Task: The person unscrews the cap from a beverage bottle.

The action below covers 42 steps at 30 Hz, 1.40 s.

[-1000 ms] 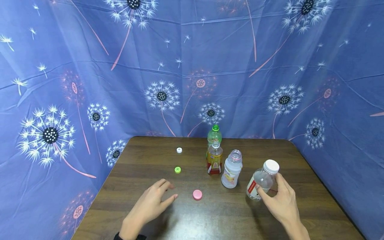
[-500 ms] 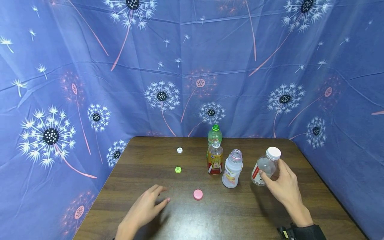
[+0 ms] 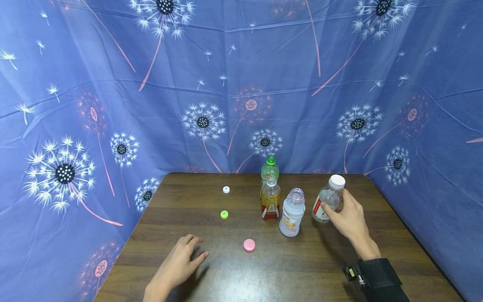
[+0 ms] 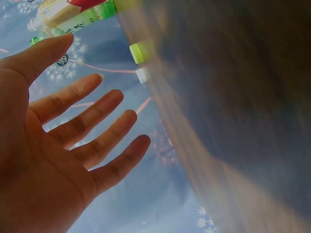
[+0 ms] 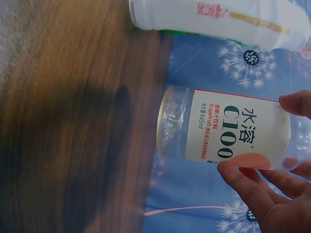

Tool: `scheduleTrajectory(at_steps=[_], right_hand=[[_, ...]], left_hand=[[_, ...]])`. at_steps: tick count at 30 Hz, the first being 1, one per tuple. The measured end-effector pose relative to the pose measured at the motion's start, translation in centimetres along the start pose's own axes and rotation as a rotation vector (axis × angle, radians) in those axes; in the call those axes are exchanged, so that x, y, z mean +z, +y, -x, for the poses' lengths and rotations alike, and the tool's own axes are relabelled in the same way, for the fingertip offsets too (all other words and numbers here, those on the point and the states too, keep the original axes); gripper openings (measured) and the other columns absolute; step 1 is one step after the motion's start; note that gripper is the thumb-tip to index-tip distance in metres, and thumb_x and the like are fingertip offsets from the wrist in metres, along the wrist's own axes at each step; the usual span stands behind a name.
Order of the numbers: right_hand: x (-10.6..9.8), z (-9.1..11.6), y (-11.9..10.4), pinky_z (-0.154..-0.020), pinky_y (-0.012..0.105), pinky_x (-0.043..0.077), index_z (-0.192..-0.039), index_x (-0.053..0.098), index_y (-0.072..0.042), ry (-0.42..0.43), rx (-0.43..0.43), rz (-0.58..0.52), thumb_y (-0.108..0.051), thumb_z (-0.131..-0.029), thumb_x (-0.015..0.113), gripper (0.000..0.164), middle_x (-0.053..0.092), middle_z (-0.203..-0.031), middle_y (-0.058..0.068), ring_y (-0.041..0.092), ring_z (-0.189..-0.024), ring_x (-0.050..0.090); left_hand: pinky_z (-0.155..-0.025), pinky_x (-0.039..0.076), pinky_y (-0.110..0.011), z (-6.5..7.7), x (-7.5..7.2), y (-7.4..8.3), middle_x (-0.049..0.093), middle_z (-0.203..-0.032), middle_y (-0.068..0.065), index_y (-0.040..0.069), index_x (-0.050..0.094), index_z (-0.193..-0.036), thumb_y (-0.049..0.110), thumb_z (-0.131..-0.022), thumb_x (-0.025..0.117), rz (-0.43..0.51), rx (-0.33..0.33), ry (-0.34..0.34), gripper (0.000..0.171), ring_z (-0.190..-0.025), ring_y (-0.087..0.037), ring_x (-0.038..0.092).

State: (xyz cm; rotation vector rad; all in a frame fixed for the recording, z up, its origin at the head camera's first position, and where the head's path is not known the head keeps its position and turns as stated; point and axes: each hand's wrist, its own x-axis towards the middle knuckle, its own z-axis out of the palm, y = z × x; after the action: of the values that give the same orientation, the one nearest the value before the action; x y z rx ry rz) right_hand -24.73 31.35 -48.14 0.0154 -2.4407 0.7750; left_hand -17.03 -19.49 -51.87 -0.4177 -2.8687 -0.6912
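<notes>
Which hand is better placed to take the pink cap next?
Probably the left hand: it holds nothing and is nearer the pink cap, while the right hand is occupied, gripping the white-capped bottle.

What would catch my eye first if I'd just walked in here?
Probably the blue cloth covered in dandelions, hanging behind the wooden table. Next, at the table's right, the right hand grips a clear bottle with a white lid. Left of the uncapped bottles near the middle, a pink cap, a green cap and a white cap stand out against the brown wood.
</notes>
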Motion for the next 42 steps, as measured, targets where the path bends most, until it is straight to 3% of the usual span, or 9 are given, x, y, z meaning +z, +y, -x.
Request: scheduleTrajectory(at_steps=[4,14,20,25,33,42], right_hand=[[0.4,-1.1,0.8,-0.088,0.068,0.051,-0.141,0.051,0.003,-0.012,0.022,0.002,-0.031,-0.091,0.08,0.067,0.063,-0.127,0.032,0.053,-0.117,0.062],[1.3,-3.8,1.9,-0.092,0.07,0.05,-0.147,0.047,0.003,-0.06,0.052,0.013,-0.033,-0.092,0.079,0.074,0.06,-0.133,0.035,0.056,-0.121,0.06],[2.1,-5.0,2.4,-0.095,0.07,0.05,-0.147,0.045,0.005,-0.093,0.067,0.02,-0.035,-0.093,0.079,0.075,0.057,-0.136,0.037,0.056,-0.124,0.058],[2.6,-5.5,2.8,-0.095,0.07,0.05,-0.148,0.044,0.005,-0.102,0.073,0.014,-0.037,-0.093,0.079,0.078,0.057,-0.136,0.037,0.057,-0.124,0.057],[3.6,-6.1,3.0,-0.096,0.07,0.05,-0.15,0.042,0.004,-0.134,0.095,0.027,-0.034,-0.093,0.078,0.078,0.055,-0.139,0.037,0.057,-0.126,0.056],[3.9,-6.1,3.4,-0.097,0.071,0.049,-0.151,0.04,0.006,-0.164,0.12,0.045,-0.03,-0.093,0.078,0.079,0.053,-0.142,0.038,0.059,-0.128,0.054]], left_hand=[[-0.101,0.054,-0.049,0.1,0.0,-0.4,0.068,-0.12,-0.002,0.013,0.072,-0.122,0.03,-0.095,0.079,-0.002,-0.009,0.01,0.033,-0.119,-0.026,0.063],[-0.1,0.056,-0.048,0.5,0.0,-0.9,0.066,-0.122,-0.001,0.013,0.071,-0.123,0.031,-0.095,0.079,-0.002,-0.038,0.0,0.034,-0.119,-0.027,0.064],[-0.099,0.054,-0.053,0.3,0.2,-0.8,0.067,-0.121,-0.002,0.012,0.072,-0.121,0.03,-0.095,0.079,-0.01,-0.02,0.006,0.033,-0.118,-0.029,0.065],[-0.096,0.053,-0.059,0.0,0.4,-0.9,0.068,-0.122,-0.004,0.013,0.072,-0.12,0.032,-0.095,0.079,-0.024,-0.031,0.007,0.033,-0.119,-0.031,0.064],[-0.093,0.055,-0.056,-0.1,0.5,-0.9,0.067,-0.117,-0.003,0.012,0.072,-0.118,0.031,-0.094,0.08,-0.035,-0.012,0.016,0.032,-0.114,-0.029,0.066],[-0.098,0.053,-0.06,0.1,0.4,-0.9,0.066,-0.123,-0.002,0.012,0.07,-0.124,0.033,-0.096,0.078,-0.007,-0.059,-0.027,0.036,-0.119,-0.03,0.064]])
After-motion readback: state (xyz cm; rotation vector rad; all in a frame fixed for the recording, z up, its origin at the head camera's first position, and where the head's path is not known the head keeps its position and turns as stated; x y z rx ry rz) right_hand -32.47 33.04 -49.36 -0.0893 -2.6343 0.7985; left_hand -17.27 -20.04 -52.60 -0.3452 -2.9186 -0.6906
